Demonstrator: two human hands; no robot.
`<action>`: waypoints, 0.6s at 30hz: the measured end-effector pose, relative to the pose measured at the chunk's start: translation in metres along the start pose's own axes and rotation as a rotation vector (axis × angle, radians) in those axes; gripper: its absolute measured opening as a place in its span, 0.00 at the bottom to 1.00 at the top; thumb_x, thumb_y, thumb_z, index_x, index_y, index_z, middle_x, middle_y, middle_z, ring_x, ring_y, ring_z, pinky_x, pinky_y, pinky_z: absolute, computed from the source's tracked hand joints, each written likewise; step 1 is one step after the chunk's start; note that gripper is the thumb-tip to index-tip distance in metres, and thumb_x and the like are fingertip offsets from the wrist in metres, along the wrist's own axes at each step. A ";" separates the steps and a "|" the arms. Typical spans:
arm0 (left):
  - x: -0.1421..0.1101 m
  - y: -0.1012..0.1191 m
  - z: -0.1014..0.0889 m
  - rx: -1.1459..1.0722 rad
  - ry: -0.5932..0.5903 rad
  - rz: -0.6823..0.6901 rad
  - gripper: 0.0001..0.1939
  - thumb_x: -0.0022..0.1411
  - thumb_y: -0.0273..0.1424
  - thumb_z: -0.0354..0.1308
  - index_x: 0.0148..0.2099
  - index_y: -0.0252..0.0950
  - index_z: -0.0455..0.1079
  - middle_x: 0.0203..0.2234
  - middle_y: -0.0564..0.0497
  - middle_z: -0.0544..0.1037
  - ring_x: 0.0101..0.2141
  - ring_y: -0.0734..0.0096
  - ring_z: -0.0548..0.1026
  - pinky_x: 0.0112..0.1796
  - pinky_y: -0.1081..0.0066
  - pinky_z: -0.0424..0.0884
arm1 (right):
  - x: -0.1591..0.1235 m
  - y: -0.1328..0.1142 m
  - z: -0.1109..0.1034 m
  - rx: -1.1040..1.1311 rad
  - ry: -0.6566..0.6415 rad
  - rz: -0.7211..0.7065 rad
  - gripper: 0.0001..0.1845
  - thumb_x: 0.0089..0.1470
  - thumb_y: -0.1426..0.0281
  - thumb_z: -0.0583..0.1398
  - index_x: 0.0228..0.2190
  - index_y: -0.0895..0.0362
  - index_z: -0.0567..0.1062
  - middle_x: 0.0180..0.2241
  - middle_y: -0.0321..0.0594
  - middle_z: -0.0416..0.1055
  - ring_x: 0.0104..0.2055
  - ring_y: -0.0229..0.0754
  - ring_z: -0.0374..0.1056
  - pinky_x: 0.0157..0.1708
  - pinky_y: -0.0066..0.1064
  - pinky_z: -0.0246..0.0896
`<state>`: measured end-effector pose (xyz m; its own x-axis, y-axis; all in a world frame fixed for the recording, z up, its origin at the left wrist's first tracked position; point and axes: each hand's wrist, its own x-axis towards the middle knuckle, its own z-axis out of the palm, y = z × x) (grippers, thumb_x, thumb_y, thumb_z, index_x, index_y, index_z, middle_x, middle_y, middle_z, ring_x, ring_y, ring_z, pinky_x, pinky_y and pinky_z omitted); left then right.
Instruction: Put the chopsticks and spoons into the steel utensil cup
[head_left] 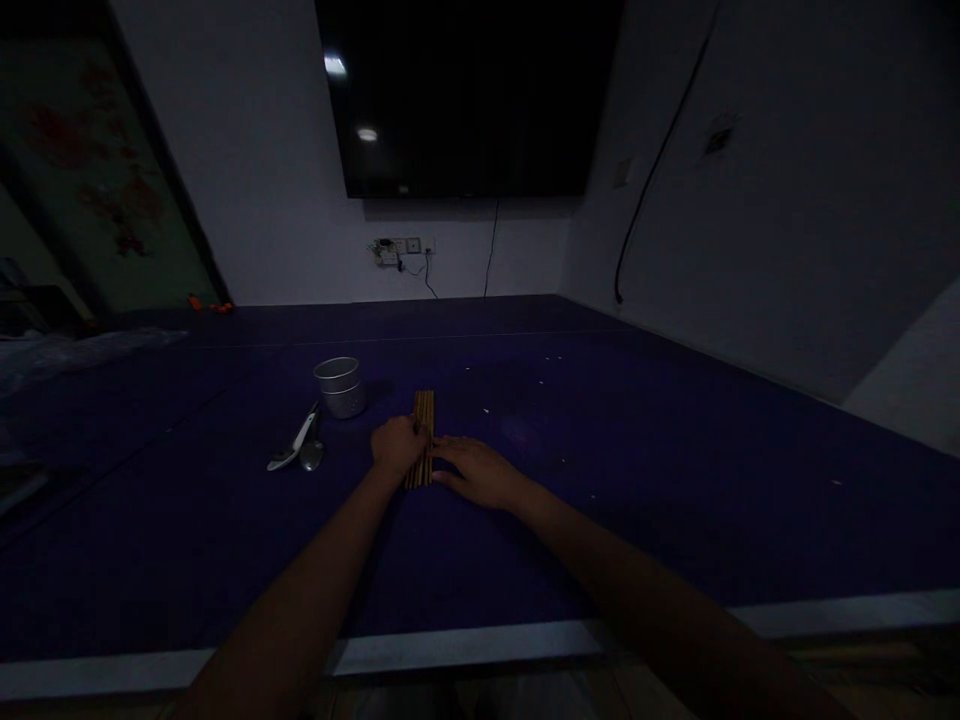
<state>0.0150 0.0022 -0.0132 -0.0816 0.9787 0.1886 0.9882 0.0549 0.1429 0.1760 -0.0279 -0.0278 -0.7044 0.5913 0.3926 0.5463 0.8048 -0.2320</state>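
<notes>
Several chopsticks (pixel 424 405) lie side by side in a flat row on the dark blue surface, pointing away from me. My left hand (pixel 397 447) comes in from the left with its fingers curled over the middle of the row, gripping chopsticks. From the right, my right hand (pixel 478 472) rests low with fingers stretched out and apart, its tips touching the row's right edge. A metal cup (pixel 341 388) with small holes in its lower part stands upright left of the chopsticks. Beside it lie a white-handled utensil (pixel 300 440) and a metal spoon (pixel 312 456).
The blue surface (pixel 675 450) has small white specks and a pale front edge (pixel 465 642). Clear plastic sheeting (pixel 82 350) lies at the far left. On the back wall are a large screen (pixel 480 100) and sockets with cables (pixel 405 246). The room is dim.
</notes>
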 end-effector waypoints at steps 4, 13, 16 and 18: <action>-0.002 0.001 -0.001 0.005 0.005 0.008 0.23 0.61 0.41 0.40 0.46 0.38 0.72 0.36 0.42 0.78 0.39 0.59 0.76 0.36 0.68 0.68 | 0.000 0.001 0.001 -0.005 -0.006 -0.004 0.19 0.57 0.65 0.55 0.49 0.56 0.69 0.53 0.48 0.66 0.55 0.48 0.61 0.52 0.44 0.57; -0.003 0.001 -0.003 0.011 0.002 0.025 0.25 0.61 0.44 0.40 0.46 0.36 0.71 0.36 0.42 0.78 0.39 0.58 0.76 0.36 0.68 0.68 | 0.000 0.003 0.003 0.015 0.003 0.008 0.20 0.57 0.64 0.55 0.50 0.57 0.68 0.53 0.47 0.65 0.56 0.47 0.60 0.54 0.44 0.55; -0.004 0.002 -0.004 0.016 -0.002 0.029 0.24 0.61 0.44 0.41 0.46 0.37 0.71 0.36 0.42 0.78 0.40 0.58 0.76 0.36 0.68 0.68 | 0.000 0.005 0.006 0.018 0.006 0.014 0.20 0.57 0.64 0.54 0.50 0.56 0.67 0.53 0.47 0.65 0.56 0.47 0.60 0.54 0.44 0.54; -0.004 0.002 -0.004 0.011 -0.002 0.031 0.25 0.61 0.44 0.41 0.46 0.37 0.71 0.36 0.42 0.78 0.40 0.58 0.76 0.36 0.67 0.68 | 0.000 0.006 0.007 0.017 0.012 0.022 0.21 0.57 0.64 0.54 0.51 0.56 0.66 0.54 0.48 0.65 0.57 0.48 0.59 0.54 0.45 0.54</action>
<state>0.0166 -0.0026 -0.0100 -0.0510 0.9803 0.1911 0.9917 0.0271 0.1259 0.1762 -0.0229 -0.0359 -0.6872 0.6080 0.3976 0.5534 0.7927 -0.2556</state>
